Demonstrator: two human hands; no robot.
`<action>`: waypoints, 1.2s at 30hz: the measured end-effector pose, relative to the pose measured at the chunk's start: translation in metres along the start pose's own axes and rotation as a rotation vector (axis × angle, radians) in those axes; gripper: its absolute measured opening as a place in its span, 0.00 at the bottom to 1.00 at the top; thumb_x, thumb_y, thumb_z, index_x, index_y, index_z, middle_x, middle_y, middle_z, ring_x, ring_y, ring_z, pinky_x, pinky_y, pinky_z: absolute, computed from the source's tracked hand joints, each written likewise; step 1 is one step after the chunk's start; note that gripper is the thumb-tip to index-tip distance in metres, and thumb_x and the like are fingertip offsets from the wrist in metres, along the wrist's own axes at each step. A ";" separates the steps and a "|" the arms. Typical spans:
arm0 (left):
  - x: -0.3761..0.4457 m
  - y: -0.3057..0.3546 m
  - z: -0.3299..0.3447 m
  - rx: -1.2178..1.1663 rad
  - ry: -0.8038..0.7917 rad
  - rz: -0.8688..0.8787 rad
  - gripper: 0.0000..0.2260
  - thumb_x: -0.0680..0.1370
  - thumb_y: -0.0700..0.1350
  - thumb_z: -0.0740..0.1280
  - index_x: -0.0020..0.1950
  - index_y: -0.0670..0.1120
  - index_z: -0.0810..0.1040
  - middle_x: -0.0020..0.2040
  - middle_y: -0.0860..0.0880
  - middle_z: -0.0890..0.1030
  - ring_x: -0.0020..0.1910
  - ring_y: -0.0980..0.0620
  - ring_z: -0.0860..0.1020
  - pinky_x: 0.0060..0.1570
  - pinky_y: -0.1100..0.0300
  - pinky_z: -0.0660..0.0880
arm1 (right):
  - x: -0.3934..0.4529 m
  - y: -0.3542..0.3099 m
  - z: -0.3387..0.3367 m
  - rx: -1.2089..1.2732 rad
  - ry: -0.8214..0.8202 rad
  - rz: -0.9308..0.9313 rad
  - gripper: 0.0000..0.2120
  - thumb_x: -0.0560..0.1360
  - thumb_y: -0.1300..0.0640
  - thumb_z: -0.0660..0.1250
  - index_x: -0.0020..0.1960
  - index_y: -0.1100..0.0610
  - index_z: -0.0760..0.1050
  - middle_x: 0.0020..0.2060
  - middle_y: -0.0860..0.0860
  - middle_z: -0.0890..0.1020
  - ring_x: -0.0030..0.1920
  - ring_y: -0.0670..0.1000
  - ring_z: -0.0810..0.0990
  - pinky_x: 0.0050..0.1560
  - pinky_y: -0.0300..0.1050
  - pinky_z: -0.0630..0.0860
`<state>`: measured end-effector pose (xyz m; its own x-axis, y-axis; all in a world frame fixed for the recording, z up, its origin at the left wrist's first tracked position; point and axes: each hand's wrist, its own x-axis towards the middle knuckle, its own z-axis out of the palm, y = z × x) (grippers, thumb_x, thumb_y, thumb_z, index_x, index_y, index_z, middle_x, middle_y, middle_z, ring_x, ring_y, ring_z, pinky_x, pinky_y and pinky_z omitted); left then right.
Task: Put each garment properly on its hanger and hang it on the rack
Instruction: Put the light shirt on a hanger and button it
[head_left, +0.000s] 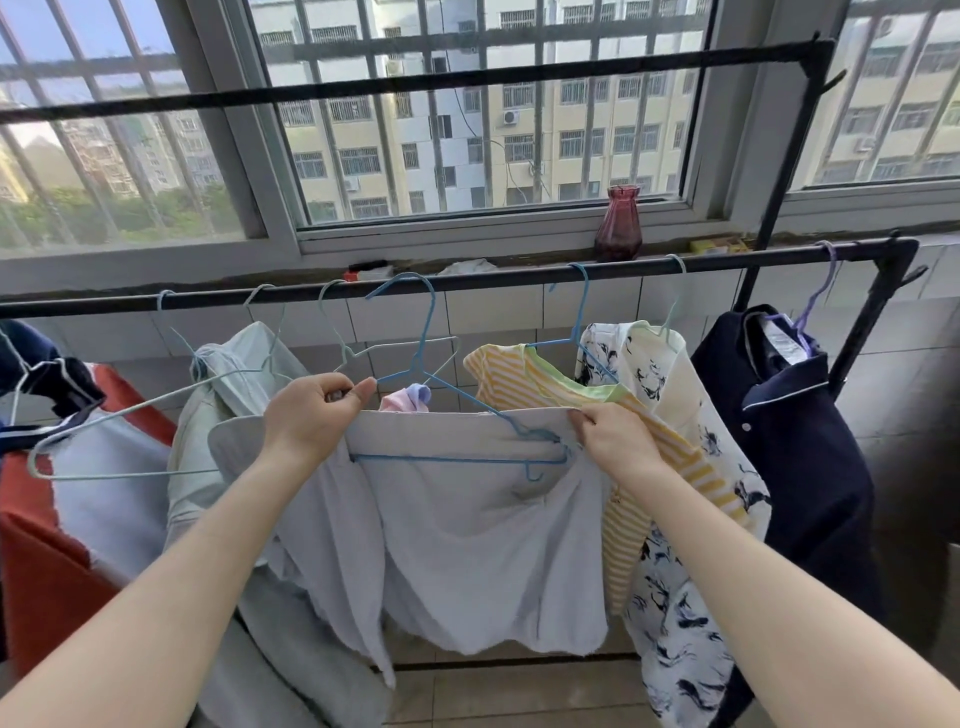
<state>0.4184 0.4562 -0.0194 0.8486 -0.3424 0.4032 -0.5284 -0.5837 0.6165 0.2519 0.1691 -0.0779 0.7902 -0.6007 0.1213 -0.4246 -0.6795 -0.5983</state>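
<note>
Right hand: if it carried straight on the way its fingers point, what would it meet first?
The right hand points up-left along the pale grey garment. Probably the blue hanger wire first, then the pink and lilac cloth; depth is unclear.

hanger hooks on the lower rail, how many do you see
7: three pale hooks at left, blue hook centre, then blue, pale, purple rightward. More may hide beyond the left edge.

Pale grey garment (483, 525) draped over blue wire hanger (457, 457), hook over rack bar (467, 280)
</note>
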 end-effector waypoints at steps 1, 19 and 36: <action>0.000 0.000 0.001 -0.003 0.009 -0.005 0.19 0.78 0.57 0.67 0.33 0.45 0.78 0.26 0.50 0.69 0.32 0.47 0.69 0.35 0.55 0.64 | -0.001 -0.001 -0.001 -0.023 0.003 0.005 0.18 0.82 0.50 0.58 0.37 0.55 0.75 0.39 0.55 0.80 0.44 0.57 0.77 0.38 0.48 0.67; -0.001 0.001 0.000 0.005 0.046 -0.062 0.19 0.78 0.57 0.67 0.33 0.45 0.77 0.26 0.49 0.70 0.32 0.47 0.70 0.34 0.55 0.64 | 0.001 -0.001 -0.012 0.071 -0.023 0.030 0.14 0.76 0.57 0.68 0.61 0.56 0.79 0.45 0.49 0.78 0.50 0.51 0.78 0.50 0.44 0.73; -0.003 0.009 0.018 0.072 -0.094 -0.006 0.18 0.76 0.56 0.69 0.28 0.53 0.74 0.23 0.58 0.72 0.33 0.50 0.72 0.34 0.57 0.63 | -0.004 -0.050 -0.023 0.248 -0.110 -0.179 0.06 0.72 0.64 0.66 0.40 0.59 0.81 0.33 0.51 0.79 0.36 0.46 0.74 0.37 0.41 0.69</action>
<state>0.4114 0.4389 -0.0279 0.8521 -0.4042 0.3326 -0.5231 -0.6361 0.5672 0.2595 0.1961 -0.0308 0.8916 -0.4221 0.1637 -0.1643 -0.6386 -0.7518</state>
